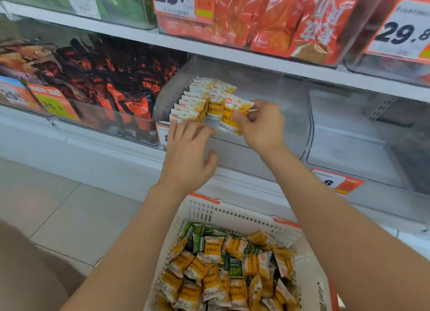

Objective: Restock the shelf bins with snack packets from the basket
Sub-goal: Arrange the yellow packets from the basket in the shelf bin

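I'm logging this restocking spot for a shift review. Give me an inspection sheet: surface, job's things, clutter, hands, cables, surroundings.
Surface: clear shelf bin, with a row of yellow packets standing at its left side.
Job's things: white basket below the shelf, holding loose yellow and green packets.
Clutter: nothing seen.
Hands: right hand pinches a yellow packet just right of the row; left hand is open, fingertips at the row's front.
Cables: nothing seen.
Surroundings: neighbouring bin of black-and-red packets to the left, orange price tags above, tiled floor.
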Action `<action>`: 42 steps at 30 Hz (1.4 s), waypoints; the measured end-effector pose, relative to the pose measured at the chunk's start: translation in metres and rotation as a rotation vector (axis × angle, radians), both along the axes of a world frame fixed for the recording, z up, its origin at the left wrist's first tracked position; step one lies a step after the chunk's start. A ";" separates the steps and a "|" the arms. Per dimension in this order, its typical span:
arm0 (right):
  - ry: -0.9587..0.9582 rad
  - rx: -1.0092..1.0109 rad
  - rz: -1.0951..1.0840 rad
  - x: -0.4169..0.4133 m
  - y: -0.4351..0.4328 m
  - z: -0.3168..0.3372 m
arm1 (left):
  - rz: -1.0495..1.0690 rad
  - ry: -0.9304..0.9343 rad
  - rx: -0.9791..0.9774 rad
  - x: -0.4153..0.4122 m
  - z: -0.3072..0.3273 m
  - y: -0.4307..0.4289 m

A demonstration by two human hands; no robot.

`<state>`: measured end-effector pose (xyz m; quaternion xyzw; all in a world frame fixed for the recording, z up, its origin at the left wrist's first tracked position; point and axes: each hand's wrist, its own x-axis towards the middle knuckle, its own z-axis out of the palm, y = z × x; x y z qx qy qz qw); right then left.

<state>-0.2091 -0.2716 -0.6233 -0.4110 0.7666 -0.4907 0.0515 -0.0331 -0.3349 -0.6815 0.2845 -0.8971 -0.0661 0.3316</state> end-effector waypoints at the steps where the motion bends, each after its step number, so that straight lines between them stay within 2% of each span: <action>1: 0.023 0.065 0.002 -0.006 -0.015 -0.004 | 0.008 -0.040 -0.017 0.000 -0.003 -0.003; 5: 0.159 0.336 -0.008 -0.026 -0.072 -0.015 | 0.002 -0.010 -0.063 0.001 -0.007 -0.009; 7: 0.193 0.410 -0.030 -0.033 -0.096 -0.020 | -0.007 0.024 -0.070 0.000 -0.008 -0.012; 15: 0.135 0.450 -0.110 -0.045 -0.137 -0.031 | -0.010 0.107 -0.077 -0.007 -0.014 -0.015; 22: 0.225 0.534 -0.137 -0.037 -0.132 -0.028 | -0.008 0.106 -0.053 -0.007 -0.013 -0.011; 24: 0.110 0.490 -0.129 -0.036 -0.130 -0.027 | -0.019 0.105 -0.047 -0.006 -0.013 -0.011; 26: -0.082 0.472 -0.083 -0.033 -0.121 -0.026 | -0.026 0.107 -0.031 -0.005 -0.012 -0.011; 30: -0.312 0.433 0.137 -0.030 -0.090 -0.021 | -0.049 0.078 0.008 -0.003 -0.009 -0.006; 33: -0.207 0.382 0.182 -0.024 -0.062 -0.014 | -0.052 0.029 0.046 0.000 -0.005 -0.006; 35: -0.017 0.267 0.122 -0.015 -0.038 -0.006 | -0.048 0.035 0.060 0.000 -0.002 -0.004; 38: 0.221 -0.011 0.086 0.014 0.013 0.005 | 0.026 0.199 0.044 0.004 -0.001 0.010; 40: 0.254 -0.097 0.109 0.035 0.048 0.000 | 0.165 0.290 -0.026 0.008 -0.011 0.025; 42: 0.215 -0.039 0.157 0.055 0.076 -0.013 | 0.185 0.252 0.042 0.010 -0.034 0.037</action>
